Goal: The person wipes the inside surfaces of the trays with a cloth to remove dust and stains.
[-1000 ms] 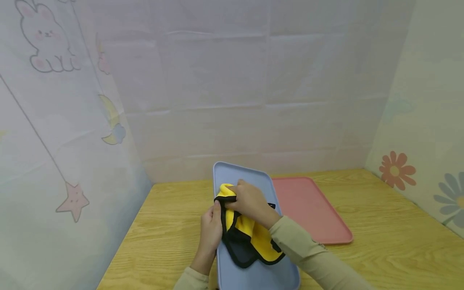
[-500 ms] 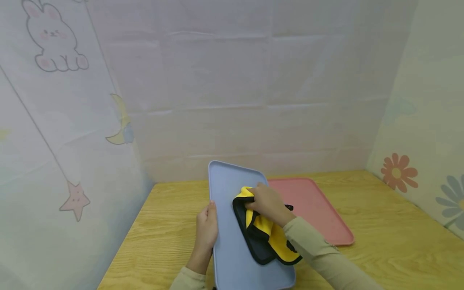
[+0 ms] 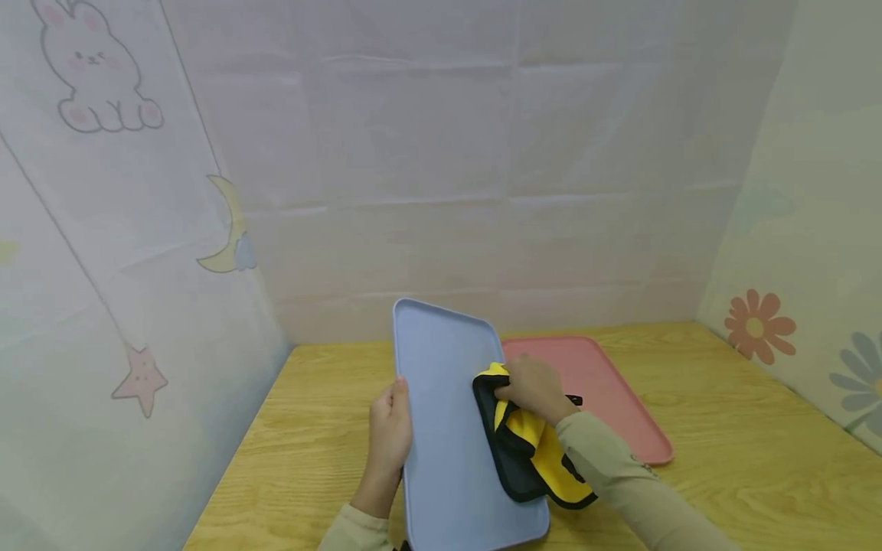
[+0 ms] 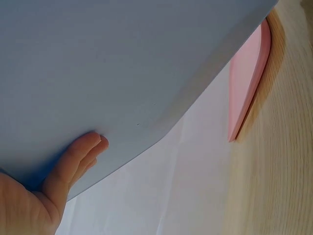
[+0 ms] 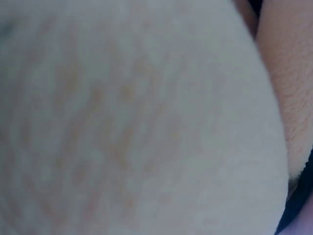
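Observation:
A blue tray (image 3: 441, 459) is held up on a slant, its inner face toward the head camera. My left hand (image 3: 390, 425) grips its left edge, thumb in front. In the left wrist view the fingers (image 4: 73, 159) lie against the tray's underside (image 4: 112, 78). My right hand (image 3: 534, 386) holds a bunched yellow and dark cloth (image 3: 520, 451) with black edging near the tray's right edge. Part of the cloth hangs past that edge. In the right wrist view a blurred pale surface fills most of the frame, with the cloth's fuzzy face (image 5: 293, 93) at the right.
Behind the blue tray, a pink tray (image 3: 613, 398) lies flat on the wooden table (image 3: 296, 459), partly covered by the right hand and the blue tray. Walls with printed pictures (image 3: 413, 153) enclose the table at the back and both sides.
My right hand has slid the cloth from the blue tray's left edge across to its right edge. The tray has shifted slightly left, still in the left hand.

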Available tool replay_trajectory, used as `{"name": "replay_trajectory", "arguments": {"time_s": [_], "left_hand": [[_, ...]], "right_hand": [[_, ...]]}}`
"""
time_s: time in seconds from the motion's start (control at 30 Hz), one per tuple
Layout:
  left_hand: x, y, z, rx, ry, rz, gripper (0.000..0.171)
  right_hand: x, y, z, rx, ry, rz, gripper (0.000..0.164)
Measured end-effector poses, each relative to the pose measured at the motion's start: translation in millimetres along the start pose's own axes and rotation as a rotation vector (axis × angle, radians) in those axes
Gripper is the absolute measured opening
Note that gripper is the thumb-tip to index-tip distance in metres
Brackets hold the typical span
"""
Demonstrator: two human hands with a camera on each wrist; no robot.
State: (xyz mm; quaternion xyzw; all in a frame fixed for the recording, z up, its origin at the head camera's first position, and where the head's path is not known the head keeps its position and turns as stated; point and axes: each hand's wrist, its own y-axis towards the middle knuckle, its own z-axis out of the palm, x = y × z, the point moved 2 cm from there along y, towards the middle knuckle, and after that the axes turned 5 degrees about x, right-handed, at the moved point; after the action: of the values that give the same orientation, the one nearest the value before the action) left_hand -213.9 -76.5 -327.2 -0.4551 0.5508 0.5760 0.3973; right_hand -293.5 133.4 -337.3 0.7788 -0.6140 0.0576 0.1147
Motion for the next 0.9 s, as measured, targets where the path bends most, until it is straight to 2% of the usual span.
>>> {"name": "replay_trajectory", "arguments": {"time_s": [0.23,0.47,0.63,0.8,0.9], "left_hand": [[-0.8,-1.0,1.0,0.007,-0.005,0.012,0.038],[-2.0,-1.6,2.4,-0.019,-0.004,-0.009,0.038],[1.2,-2.8,3.1,-0.033,-0.005,-0.043,0.039],[4.0,-2.9,4.8,-0.068,0.008,-0.059,0.04],[5.4,-2.5,6.5,-0.062,-0.014,-0.07,0.041]], "right_hand": [[5,-1,1,-0.012,-0.002,-0.019,0.032],[32,-7,-6,-0.026,0.019,-0.068,0.03],[54,-14,-10,-0.036,0.033,-0.136,0.022],[73,-19,-15,-0.057,0.122,-0.223,0.018],[84,-21,-18,-0.081,0.16,-0.281,0.018]]}}
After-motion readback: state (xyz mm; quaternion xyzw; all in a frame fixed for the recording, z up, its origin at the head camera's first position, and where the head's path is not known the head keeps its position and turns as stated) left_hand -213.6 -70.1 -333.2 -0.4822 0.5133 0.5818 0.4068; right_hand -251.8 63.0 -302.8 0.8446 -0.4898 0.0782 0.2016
